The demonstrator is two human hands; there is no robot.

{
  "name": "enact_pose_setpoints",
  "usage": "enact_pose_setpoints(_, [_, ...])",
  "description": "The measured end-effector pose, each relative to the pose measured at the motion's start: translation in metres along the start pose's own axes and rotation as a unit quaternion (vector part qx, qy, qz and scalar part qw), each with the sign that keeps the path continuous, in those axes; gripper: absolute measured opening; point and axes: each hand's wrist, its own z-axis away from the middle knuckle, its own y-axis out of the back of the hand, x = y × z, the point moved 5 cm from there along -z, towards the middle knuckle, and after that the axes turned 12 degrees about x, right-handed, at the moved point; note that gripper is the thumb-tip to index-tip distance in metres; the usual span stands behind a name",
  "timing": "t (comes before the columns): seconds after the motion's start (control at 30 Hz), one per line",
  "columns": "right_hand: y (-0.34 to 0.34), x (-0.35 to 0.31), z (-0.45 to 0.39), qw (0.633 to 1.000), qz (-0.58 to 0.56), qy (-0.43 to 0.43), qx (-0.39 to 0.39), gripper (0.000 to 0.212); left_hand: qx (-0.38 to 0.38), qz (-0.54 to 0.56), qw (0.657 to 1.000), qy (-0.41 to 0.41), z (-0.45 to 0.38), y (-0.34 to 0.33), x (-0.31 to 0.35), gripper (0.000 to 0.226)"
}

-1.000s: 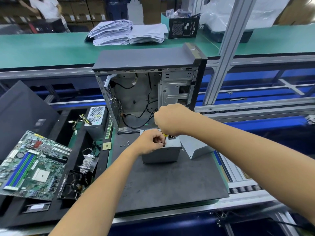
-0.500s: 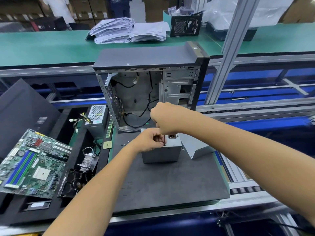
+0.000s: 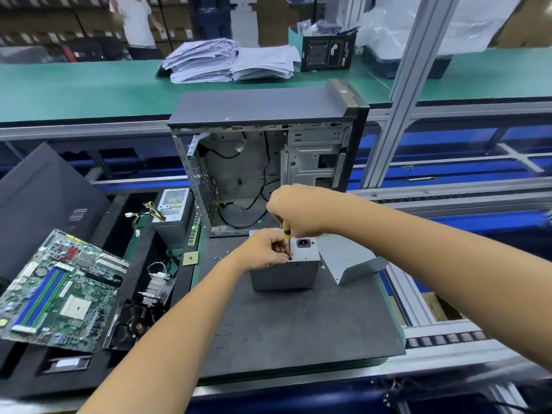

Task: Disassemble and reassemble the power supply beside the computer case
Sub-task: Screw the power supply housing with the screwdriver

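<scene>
Factory line setup here, with a dark mat on the bench and the open computer case standing at its far edge. Everything's relative to the power supply, which sits on the mat just in front of the case. The near half of the mat toward the person is bare room. Its loose metal cover lies just to its right, almost touching. Right hand is fisted round a yellow-handled screwdriver, tip down at the supply's top left corner, and left hand has fingers curled, pinching right at that tip. A few small screws lie to its left, then a motherboard farther left off the mat, with a heatsink between.
</scene>
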Motion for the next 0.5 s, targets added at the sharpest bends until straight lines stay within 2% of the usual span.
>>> enact_pose_setpoints(0.07, [0.003,0.003,-0.001,0.999,0.006,-0.014,0.036,0.022,0.003,-0.001,1.000,0.003,0.000,-0.001,0.000,0.008])
enact_pose_setpoints(0.23, [-0.002,0.004,-0.002,0.998,0.044,-0.014,0.036,0.034,0.002,0.007,1.000,0.012,0.001,-0.002,-0.001,0.010])
enact_pose_setpoints(0.4, [-0.007,0.009,0.000,0.998,0.042,-0.049,-0.016,0.022,0.005,0.004,1.000,0.013,0.003,-0.002,0.003,0.010])
enact_pose_setpoints(0.5, [-0.007,0.005,0.005,0.998,0.017,-0.025,-0.064,0.010,-0.006,-0.002,1.000,0.013,0.002,-0.002,0.004,0.010])
